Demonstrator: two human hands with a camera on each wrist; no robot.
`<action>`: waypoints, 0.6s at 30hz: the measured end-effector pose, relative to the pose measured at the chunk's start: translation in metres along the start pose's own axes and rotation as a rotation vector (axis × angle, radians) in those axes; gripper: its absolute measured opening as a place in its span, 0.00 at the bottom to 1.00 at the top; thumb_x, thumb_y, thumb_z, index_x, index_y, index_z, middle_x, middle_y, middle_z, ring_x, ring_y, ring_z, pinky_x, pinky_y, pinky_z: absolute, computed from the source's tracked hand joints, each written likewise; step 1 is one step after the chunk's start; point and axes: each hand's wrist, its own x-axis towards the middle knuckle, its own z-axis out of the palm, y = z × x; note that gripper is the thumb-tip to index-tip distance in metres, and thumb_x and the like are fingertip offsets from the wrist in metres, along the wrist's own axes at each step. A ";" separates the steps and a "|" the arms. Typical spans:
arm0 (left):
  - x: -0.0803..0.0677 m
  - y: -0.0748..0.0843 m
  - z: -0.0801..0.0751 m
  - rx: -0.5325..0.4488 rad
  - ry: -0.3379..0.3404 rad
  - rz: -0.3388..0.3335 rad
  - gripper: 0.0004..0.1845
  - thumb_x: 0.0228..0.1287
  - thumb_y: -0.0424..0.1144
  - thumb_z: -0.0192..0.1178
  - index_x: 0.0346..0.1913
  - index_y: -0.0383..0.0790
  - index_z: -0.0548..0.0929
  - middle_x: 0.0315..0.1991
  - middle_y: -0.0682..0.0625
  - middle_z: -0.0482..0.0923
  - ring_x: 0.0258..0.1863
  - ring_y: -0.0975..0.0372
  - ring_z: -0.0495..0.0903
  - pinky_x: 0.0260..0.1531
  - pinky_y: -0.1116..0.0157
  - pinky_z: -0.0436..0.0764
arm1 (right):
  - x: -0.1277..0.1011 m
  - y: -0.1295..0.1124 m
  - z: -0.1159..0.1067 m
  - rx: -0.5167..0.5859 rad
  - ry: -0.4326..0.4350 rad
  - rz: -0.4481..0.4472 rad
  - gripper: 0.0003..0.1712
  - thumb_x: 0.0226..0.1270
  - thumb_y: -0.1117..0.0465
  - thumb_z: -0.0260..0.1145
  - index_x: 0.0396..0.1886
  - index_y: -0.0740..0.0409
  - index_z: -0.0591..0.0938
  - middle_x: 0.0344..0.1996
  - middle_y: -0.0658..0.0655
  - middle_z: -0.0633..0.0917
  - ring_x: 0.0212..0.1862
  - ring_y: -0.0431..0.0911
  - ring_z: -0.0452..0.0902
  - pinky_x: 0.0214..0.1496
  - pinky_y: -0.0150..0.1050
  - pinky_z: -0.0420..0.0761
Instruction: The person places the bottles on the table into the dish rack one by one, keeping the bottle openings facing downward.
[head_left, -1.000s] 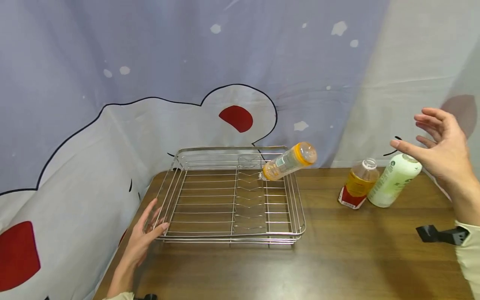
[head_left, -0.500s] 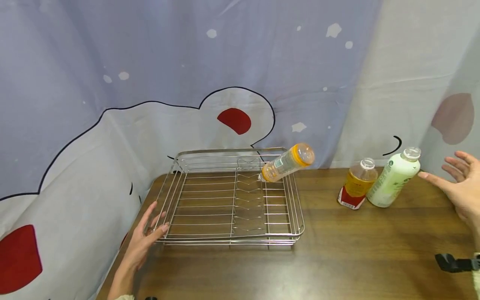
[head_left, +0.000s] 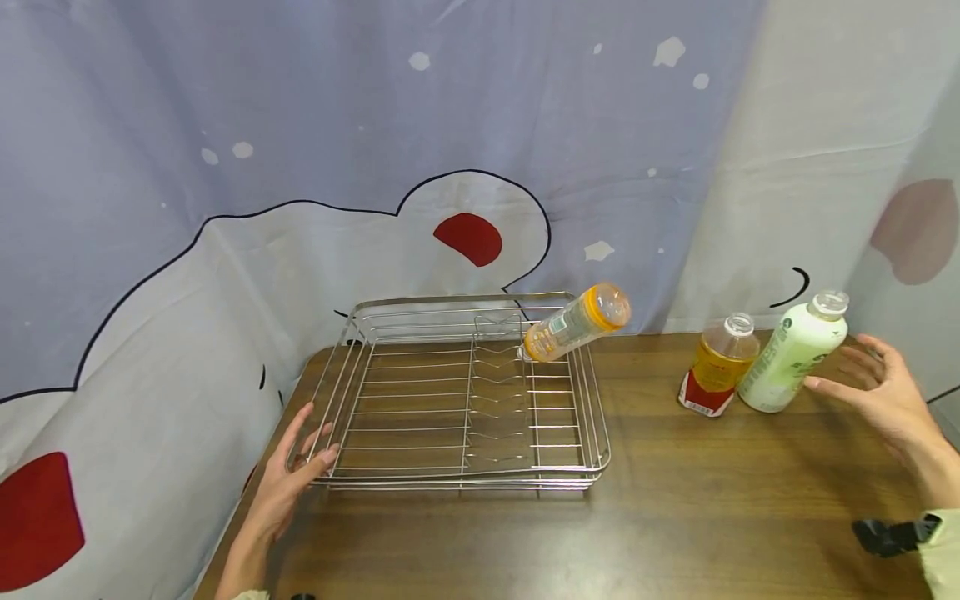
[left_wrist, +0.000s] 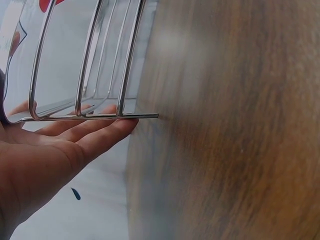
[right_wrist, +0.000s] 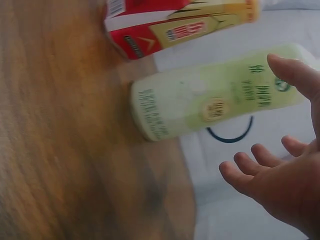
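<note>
Against the left side and front corner of a wire dish rack (head_left: 420,481) rests my left hand (head_left: 281,475); in the left wrist view its fingers (left_wrist: 102,142) lie fairly straight along the wires. A clear bottle with orange bands (head_left: 573,323) leans neck-down in the rack's back right part. To the right, a pale green bottle (head_left: 795,354) stands uncapped. My right hand (head_left: 888,396) is just beside it, thumb and fingers spread, holding nothing. In the right wrist view the thumb (right_wrist: 295,72) overlaps the green bottle; contact is unclear.
Close to the green bottle's left stands an uncapped bottle of amber drink (head_left: 718,367) with a red base. The wooden table (head_left: 675,517) meets a patterned curtain (head_left: 337,108) behind and at the left side.
From above the green bottle, my right hand has come down to the right, then back left beside it. My left hand, the rack and the bottles have stayed put.
</note>
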 end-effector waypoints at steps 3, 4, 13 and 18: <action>0.000 0.000 0.000 0.009 0.001 0.003 0.42 0.73 0.32 0.54 0.80 0.53 0.43 0.72 0.27 0.52 0.59 0.58 0.77 0.60 0.34 0.60 | 0.005 0.008 0.006 0.020 -0.044 -0.026 0.55 0.71 0.61 0.65 0.80 0.49 0.35 0.78 0.60 0.46 0.75 0.44 0.47 0.57 0.17 0.62; 0.000 0.000 0.001 0.004 -0.001 0.008 0.42 0.73 0.32 0.54 0.80 0.53 0.43 0.72 0.27 0.52 0.59 0.58 0.77 0.61 0.41 0.65 | 0.006 0.010 0.008 0.025 -0.054 -0.030 0.55 0.71 0.62 0.65 0.80 0.50 0.34 0.78 0.62 0.46 0.74 0.45 0.48 0.56 0.18 0.63; -0.002 0.000 0.001 -0.029 -0.023 0.042 0.42 0.72 0.29 0.53 0.80 0.51 0.43 0.71 0.29 0.54 0.58 0.59 0.77 0.50 0.73 0.73 | 0.015 0.022 0.019 -0.006 -0.107 0.019 0.58 0.69 0.59 0.67 0.78 0.62 0.33 0.72 0.81 0.46 0.72 0.58 0.53 0.45 0.17 0.69; -0.001 -0.003 -0.001 -0.053 -0.032 0.061 0.42 0.72 0.28 0.53 0.80 0.49 0.43 0.70 0.39 0.58 0.59 0.59 0.77 0.53 0.74 0.74 | 0.018 0.023 0.028 0.001 -0.122 0.030 0.56 0.68 0.60 0.68 0.78 0.65 0.37 0.69 0.80 0.51 0.67 0.57 0.57 0.42 0.18 0.69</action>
